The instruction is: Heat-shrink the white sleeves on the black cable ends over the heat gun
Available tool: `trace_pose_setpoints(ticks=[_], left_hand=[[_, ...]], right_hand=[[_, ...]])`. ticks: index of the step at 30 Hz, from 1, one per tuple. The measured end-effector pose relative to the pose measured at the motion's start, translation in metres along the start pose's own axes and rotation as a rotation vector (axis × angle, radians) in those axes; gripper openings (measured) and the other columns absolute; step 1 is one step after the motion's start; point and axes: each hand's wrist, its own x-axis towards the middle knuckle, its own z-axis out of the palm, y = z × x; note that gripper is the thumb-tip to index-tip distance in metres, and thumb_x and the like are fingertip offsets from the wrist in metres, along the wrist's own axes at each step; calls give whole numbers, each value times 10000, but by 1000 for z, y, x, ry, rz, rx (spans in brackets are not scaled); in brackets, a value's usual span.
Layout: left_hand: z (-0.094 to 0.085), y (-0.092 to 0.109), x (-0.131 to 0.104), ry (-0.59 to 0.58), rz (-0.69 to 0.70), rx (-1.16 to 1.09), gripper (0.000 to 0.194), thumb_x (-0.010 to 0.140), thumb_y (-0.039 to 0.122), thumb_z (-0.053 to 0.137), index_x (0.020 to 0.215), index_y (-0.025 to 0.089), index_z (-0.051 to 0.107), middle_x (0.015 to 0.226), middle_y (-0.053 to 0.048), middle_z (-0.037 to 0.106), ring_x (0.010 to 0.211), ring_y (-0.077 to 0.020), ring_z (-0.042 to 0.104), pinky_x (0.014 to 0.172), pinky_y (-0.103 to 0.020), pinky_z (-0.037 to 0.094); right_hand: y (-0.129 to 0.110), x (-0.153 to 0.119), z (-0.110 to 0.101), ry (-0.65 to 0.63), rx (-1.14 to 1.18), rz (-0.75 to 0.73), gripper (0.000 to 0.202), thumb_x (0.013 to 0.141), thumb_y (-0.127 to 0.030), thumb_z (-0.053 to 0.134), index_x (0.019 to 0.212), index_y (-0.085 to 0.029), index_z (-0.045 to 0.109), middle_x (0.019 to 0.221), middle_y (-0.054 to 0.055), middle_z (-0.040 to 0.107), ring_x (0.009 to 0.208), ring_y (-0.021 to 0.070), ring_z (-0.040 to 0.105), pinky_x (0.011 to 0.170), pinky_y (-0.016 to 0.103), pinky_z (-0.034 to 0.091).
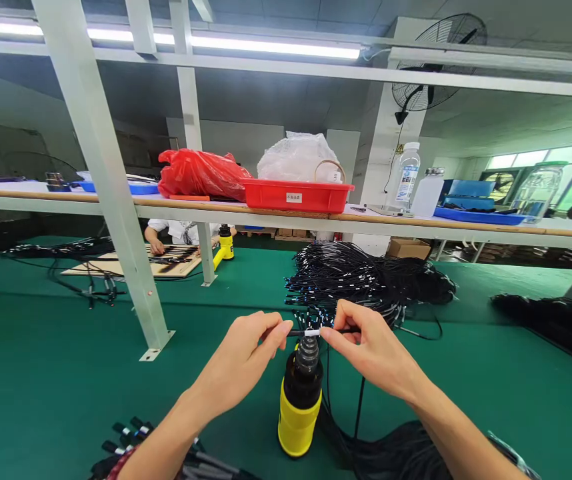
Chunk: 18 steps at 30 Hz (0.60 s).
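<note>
A black cable with a white sleeve (312, 333) is stretched level between my hands. My left hand (253, 353) pinches the cable just left of the sleeve. At the sleeve's right end, my right hand (366, 343) has its thumb and forefinger closed on the same cable. Directly beneath the sleeve is the coiled metal nozzle of an upright yellow and black heat gun (299, 413). Behind my hands lies a large bundle of black cables (361, 277) with white and blue marks. More black cables (391, 450) lie at the lower right.
Cable ends (133, 433) lie by my left forearm. A white post (131, 253) stands at the left. The raised shelf (216, 213) carries a red tray (299, 197) and bottles. Across the bench, another person's hand (156, 245) is over a board (111, 265).
</note>
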Motion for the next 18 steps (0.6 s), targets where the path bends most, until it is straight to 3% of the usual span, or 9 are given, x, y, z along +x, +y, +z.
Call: trace_pose_setpoints(ticks=[18], left_hand=[[8,-3,10,0,-43,-48,338,936,422,443,719,193,564,678,41,569,656,-133,473,563,-232,312]], right_hand=[[13,7,0,7,-41,4,263,843,-342,577,681,-220,409,616,-61,431,551,105,367,493,216,298]])
